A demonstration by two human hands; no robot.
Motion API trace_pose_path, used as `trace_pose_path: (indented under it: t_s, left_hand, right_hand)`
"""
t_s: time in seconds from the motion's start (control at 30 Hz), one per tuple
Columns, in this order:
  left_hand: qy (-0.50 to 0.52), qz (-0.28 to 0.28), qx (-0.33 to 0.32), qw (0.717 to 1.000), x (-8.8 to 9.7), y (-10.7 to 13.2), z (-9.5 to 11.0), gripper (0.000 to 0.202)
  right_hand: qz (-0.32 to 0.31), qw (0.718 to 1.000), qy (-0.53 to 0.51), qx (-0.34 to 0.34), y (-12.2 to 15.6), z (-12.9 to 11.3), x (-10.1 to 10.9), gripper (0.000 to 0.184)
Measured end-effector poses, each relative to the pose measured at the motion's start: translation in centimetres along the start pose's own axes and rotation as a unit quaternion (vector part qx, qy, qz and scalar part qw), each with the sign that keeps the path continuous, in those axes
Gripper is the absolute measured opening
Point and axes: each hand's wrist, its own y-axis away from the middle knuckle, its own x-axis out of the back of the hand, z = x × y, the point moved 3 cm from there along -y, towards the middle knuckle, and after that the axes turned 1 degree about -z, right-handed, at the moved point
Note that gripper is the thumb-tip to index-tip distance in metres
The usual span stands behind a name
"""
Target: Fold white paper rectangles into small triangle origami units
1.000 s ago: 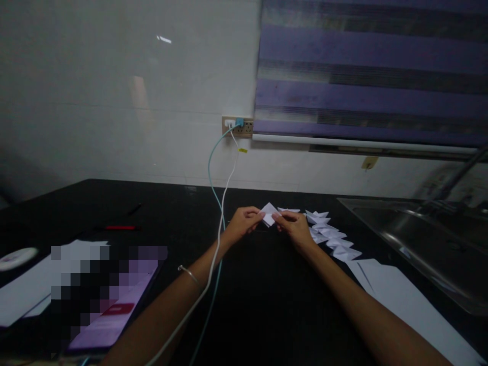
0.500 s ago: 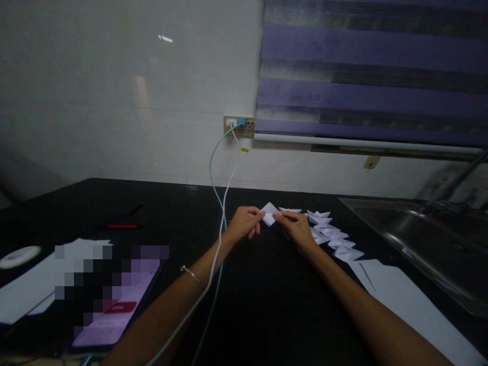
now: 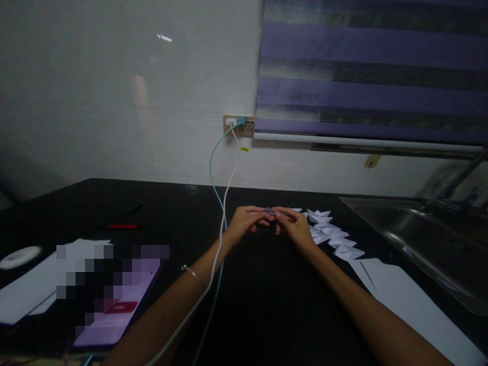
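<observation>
Between my two hands is a small piece of folded paper (image 3: 269, 210), tilted so that only a thin, shaded sliver of it shows. My left hand (image 3: 247, 221) pinches its left side, with the thumb nearest me. From the other side my right hand (image 3: 293, 224) grips it with thumb and fingers, which hide most of the sheet. Just right of my right hand lie several white folded paper boats (image 3: 331, 233), set out in overlapping rows on the black countertop (image 3: 267, 300).
White paper sheets (image 3: 415, 300) lie at right, beside a metal sink (image 3: 396, 223). More paper (image 3: 34, 282), a white roll (image 3: 19, 257), a red pen (image 3: 124, 226) and a phone or tablet (image 3: 110, 325) are at left. A white cable (image 3: 219, 244) crosses before my left forearm.
The folded paper showed as a white diamond facing me; now it is tipped nearly edge-on. My fingers have closed in around it, while both forearms stay in place.
</observation>
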Motion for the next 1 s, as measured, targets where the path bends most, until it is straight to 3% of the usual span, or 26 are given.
trace_pose_path:
  t_s: [0.57, 1.0]
  left_hand:
    - [-0.029, -0.001, -0.010, 1.000, 0.1, 0.0, 0.5, 0.035]
    - [-0.057, 0.002, -0.035, 0.998, 0.0, -0.1, 0.3, 0.031]
  right_hand:
    - [0.008, 0.999, -0.030, -0.022, -0.2, 0.3, -0.1, 0.030]
    - [-0.008, 1.000, 0.020, -0.008, -0.3, 1.1, 0.0, 0.028]
